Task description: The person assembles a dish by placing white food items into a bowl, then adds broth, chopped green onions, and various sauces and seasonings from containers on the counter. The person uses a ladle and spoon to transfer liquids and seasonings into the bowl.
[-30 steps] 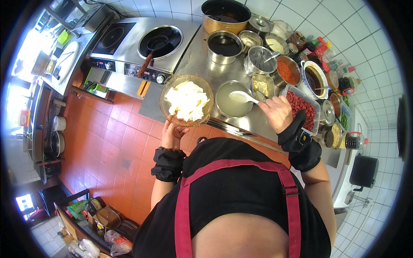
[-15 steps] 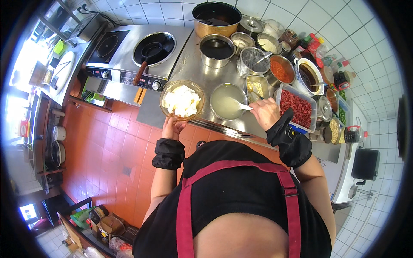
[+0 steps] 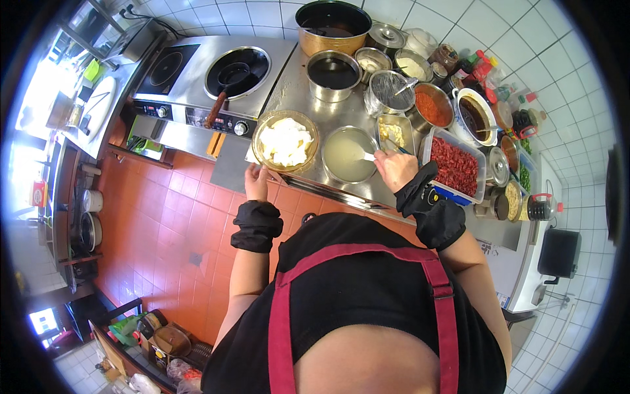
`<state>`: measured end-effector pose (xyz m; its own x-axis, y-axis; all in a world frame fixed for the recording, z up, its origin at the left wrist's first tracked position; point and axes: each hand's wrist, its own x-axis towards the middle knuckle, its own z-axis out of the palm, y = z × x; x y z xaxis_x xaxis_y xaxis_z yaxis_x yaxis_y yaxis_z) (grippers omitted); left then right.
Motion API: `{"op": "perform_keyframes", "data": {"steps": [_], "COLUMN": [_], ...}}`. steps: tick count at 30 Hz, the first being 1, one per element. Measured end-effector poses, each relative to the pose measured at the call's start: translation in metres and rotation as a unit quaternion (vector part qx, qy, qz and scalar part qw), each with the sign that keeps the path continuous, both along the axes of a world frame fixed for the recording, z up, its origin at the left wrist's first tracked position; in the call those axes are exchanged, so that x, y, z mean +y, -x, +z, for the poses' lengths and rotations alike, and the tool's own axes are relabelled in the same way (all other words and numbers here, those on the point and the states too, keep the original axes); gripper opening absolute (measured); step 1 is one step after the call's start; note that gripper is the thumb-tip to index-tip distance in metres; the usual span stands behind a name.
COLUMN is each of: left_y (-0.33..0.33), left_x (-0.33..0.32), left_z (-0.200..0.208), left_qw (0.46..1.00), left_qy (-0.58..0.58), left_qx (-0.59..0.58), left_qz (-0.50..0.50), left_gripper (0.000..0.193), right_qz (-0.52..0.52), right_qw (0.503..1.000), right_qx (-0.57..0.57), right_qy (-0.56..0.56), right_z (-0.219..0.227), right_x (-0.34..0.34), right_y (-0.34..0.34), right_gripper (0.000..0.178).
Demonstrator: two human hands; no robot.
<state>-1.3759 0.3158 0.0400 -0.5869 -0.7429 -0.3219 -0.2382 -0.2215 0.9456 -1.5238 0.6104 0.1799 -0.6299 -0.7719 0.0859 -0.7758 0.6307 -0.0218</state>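
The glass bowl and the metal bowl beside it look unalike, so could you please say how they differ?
The glass bowl is transparent and brownish; the metal bowl is opaque and silvery. The glass bowl holds a white heap; the metal bowl holds cloudy liquid, with a white spoon in it. Both are round and open.

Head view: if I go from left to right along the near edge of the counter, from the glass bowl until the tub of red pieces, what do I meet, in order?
Glass bowl → pot of cloudy liquid → right hand → tub of red pieces.
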Motion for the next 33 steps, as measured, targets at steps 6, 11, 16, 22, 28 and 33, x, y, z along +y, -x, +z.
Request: {"op": "perform_keyframes", "data": {"steps": [6,11,16,22,28,33], "left_y": [0.010,0.027,0.049,0.053,0.040,0.011], "left_x": [0.031,0.078,0.083,0.079,0.070,0.079], "left_z": [0.057,0.108,0.096,0.103,0.162,0.269], "left_qw": [0.875,0.730,0.671,0.678,0.825,0.702], "left_qy": [0.439,0.592,0.631,0.606,0.317,0.093], "left_qx": [0.046,0.034,0.025,0.001,0.191,0.473], "left_qz": [-0.199,-0.340,-0.388,-0.415,-0.427,-0.525], "left_gripper": [0.038,0.034,0.036,0.036,0.032,0.058], "right_qz": [0.029,0.039,0.037,0.020,0.018,0.012], "right_qw": [0.998,0.998,0.998,0.999,1.000,1.000], "right_qx": [0.012,0.010,0.017,0.035,0.004,0.016], "right_qy": [-0.048,-0.049,-0.037,-0.020,-0.010,0.007], "right_z": [0.010,0.016,0.014,0.007,0.008,-0.008], "right_x": [0.010,0.010,0.010,0.012,0.010,0.004], "right_y": [-0.001,-0.005,-0.006,-0.005,-0.010,-0.004], "right_gripper": [0.015,0.015,0.014,0.013,0.013,0.012]}}
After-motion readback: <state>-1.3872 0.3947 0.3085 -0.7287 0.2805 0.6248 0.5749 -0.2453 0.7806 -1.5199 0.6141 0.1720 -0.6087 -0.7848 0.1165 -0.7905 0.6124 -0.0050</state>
